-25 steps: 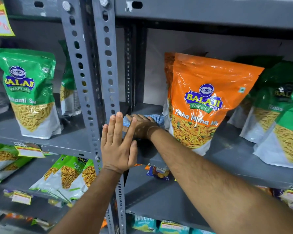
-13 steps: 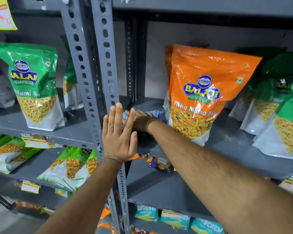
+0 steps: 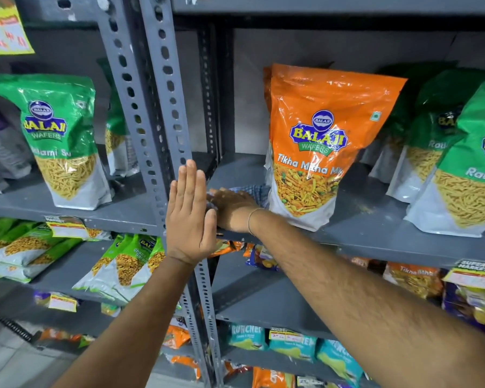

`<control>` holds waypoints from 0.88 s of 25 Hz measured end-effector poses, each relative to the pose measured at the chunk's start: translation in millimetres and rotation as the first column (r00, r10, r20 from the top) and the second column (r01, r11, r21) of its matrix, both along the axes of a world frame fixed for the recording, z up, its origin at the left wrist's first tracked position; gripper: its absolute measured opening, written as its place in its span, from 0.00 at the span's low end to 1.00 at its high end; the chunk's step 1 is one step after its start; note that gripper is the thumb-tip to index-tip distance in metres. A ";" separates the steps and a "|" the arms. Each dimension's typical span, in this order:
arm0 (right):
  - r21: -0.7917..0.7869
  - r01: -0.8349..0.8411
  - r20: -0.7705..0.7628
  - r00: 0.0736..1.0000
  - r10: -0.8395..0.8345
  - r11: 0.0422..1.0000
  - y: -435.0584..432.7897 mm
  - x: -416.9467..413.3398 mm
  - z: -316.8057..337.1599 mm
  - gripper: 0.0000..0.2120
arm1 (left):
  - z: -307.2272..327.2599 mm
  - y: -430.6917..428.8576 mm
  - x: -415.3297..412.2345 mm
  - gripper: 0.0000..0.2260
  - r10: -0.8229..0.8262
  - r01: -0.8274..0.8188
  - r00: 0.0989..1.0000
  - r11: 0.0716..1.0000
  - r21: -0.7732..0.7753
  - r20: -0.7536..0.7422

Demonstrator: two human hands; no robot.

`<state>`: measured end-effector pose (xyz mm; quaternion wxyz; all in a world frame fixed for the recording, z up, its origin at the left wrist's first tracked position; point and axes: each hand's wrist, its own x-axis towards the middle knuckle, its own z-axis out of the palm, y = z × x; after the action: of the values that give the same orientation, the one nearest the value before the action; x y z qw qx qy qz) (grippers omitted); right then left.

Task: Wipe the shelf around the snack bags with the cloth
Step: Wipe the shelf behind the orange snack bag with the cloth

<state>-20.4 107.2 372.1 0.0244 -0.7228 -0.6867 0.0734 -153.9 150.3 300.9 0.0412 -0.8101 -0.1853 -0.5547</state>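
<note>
My right hand (image 3: 231,210) lies palm down on a blue checked cloth (image 3: 256,193), pressing it onto the grey shelf (image 3: 356,233) at its left end. The cloth peeks out behind my fingers, right beside the orange snack bag (image 3: 319,141), which stands upright on the shelf. My left hand (image 3: 189,217) is held up flat, fingers together and straight, against the perforated grey upright post (image 3: 163,113) at the shelf's front corner. It holds nothing. Green snack bags (image 3: 459,163) stand to the right on the same shelf.
A green snack bag (image 3: 62,135) stands on the neighbouring shelf to the left of the post. Lower shelves hold several more packets (image 3: 123,261) and price tags (image 3: 472,275). Crumbs lie on the shelf between the orange and green bags.
My right hand with the cloth has slid a little toward the shelf's front edge. The left hand stays flat on the post. The view has shifted slightly upward.
</note>
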 end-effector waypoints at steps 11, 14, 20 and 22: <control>0.286 -0.034 -0.050 0.997 0.050 0.958 -89.3 -18.8 -28.8 0.33 | 12.1 -11.9 -15.3 0.31 -0.130 0.130 0.991 0.981 -0.143 0.014; 0.310 -0.008 -0.147 0.988 0.056 0.951 -93.3 -9.5 -19.3 0.28 | 12.0 -15.6 -13.5 0.31 -0.129 0.133 0.991 0.978 -0.161 0.033; 0.436 0.106 -0.137 0.989 -0.050 0.894 -58.0 -14.8 -17.7 0.28 | 9.6 -17.9 -4.6 0.31 -0.115 0.127 0.991 0.974 -0.189 0.070; 0.421 0.138 -0.162 0.984 -0.076 0.896 -56.1 -22.0 -31.0 0.23 | 8.3 -18.6 0.3 0.31 -0.118 0.132 0.990 0.970 -0.204 0.083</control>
<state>-42.4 51.1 341.1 0.2363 -0.7291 -0.6416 -0.0304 -153.7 131.6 309.2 -0.0856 -0.8000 -0.1924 -0.5618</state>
